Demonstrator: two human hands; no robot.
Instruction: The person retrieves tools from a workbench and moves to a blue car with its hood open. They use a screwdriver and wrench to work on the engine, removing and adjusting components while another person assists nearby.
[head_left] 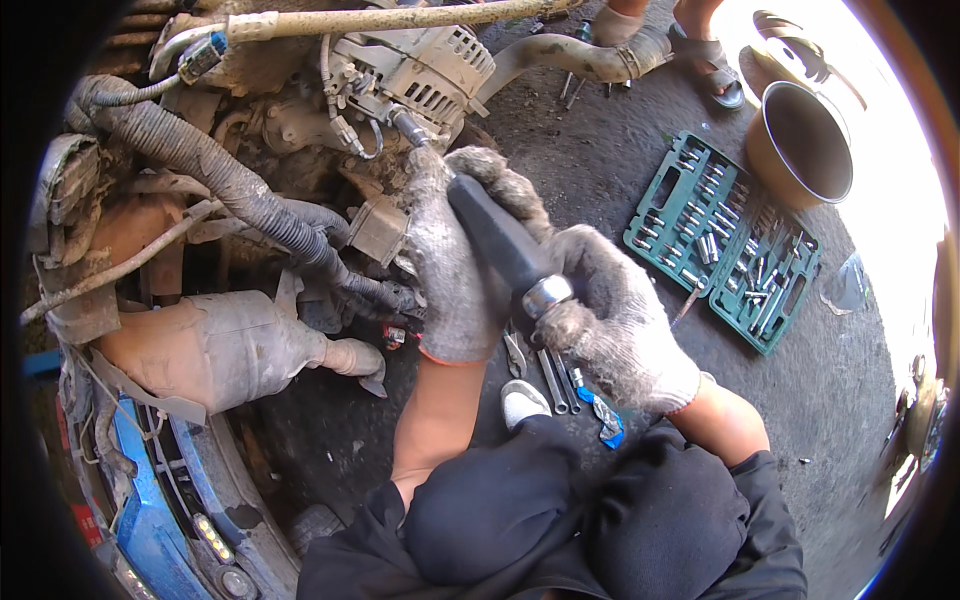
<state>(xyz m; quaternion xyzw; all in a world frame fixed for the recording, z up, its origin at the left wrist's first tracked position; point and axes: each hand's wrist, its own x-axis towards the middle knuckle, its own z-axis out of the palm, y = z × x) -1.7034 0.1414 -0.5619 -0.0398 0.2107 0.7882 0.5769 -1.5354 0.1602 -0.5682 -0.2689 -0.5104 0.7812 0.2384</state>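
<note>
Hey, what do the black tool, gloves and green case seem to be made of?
Tool: matte black rubber or plastic, judging by its dull sheen; shiny silver end, probably metal. Gloves: likely cotton knit, fuzzy and grimy. Case: probably hard plastic, given its moulded slots.

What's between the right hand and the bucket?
The green case lies between the right hand and the bucket, in the head view.

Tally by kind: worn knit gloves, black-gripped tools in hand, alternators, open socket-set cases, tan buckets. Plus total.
Worn knit gloves: 2
Black-gripped tool in hand: 1
Alternator: 1
Open green socket-set case: 1
Tan bucket: 1
Total: 6
</note>
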